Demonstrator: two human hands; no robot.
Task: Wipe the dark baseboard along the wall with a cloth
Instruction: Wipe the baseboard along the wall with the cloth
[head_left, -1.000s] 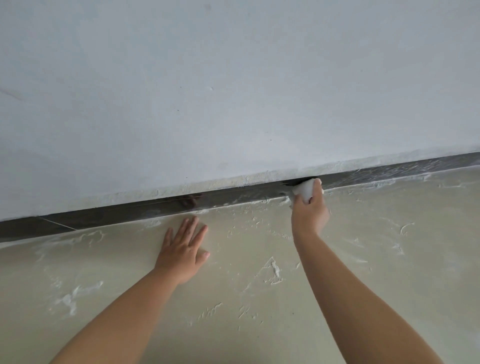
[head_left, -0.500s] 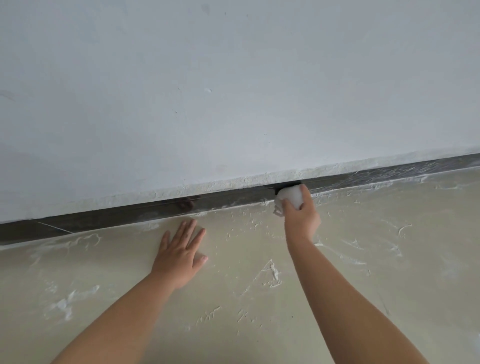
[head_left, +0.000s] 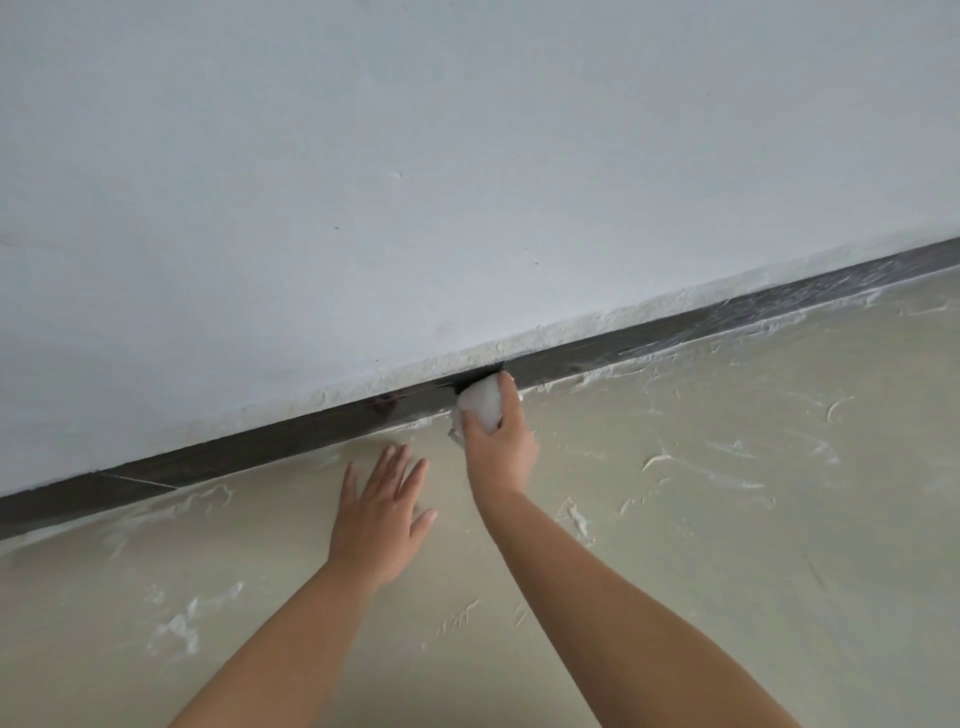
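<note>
A pale grey-white wall (head_left: 415, 156) is filling the upper half of the view, its lower edge ending in a rough, crumbly plaster line. Below it a beige floor (head_left: 753, 545) is spreading toward me, carrying white smears and raised streaks of dried plaster on both sides of my arms. Between wall and floor the dark baseboard (head_left: 260, 452) is running diagonally, low at the left and rising toward the right edge. Its right-hand stretch is showing whitish streaks, while the section left of my hands is looking darker and glossier, with one thin pale line crossing it near the left end.

I am reaching both bare forearms forward from the bottom of the view. I am resting my left hand (head_left: 382, 519) flat on the floor just below the baseboard, fingers straight and slightly spread, holding nothing. I am gripping the white cloth (head_left: 480, 405) in my right hand (head_left: 501, 447), with fingers and thumb curled around the bunched fabric. I am pressing the cloth against the baseboard face, near the middle of the visible strip, just right of my left hand.
</note>
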